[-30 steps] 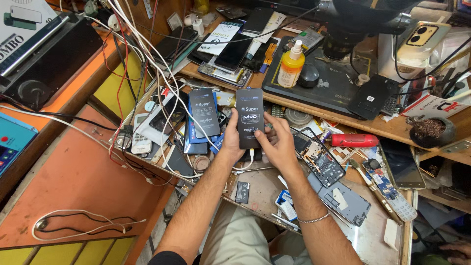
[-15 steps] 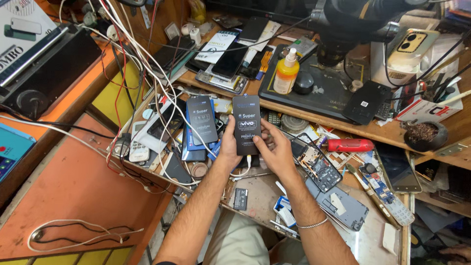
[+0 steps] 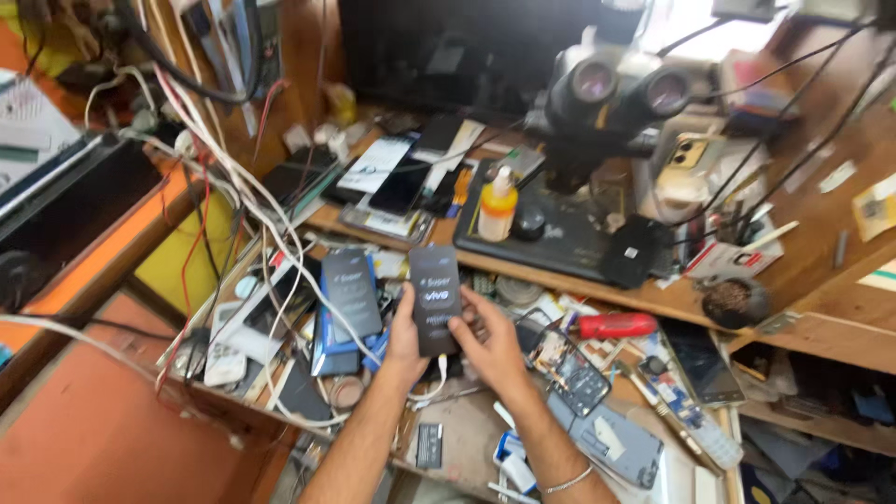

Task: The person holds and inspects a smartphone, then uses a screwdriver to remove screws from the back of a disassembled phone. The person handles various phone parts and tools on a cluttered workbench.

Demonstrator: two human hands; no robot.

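Camera is tilting up since the earlier frame, bringing the microscope (image 3: 611,93) into view; both hands are staying on the black pack (image 3: 435,299). Pack is standing upright above the counter (image 3: 467,434), long axis vertical. Left hand (image 3: 406,336) is gripping its left edge, right hand (image 3: 490,341) its lower right, fingers closing around it. Both equally near.

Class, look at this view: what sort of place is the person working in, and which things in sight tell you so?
Most likely a phone repair bench. A stereo microscope stands over a dark work mat, opened phones and parts lie scattered, and both hands hold a flat black packet.
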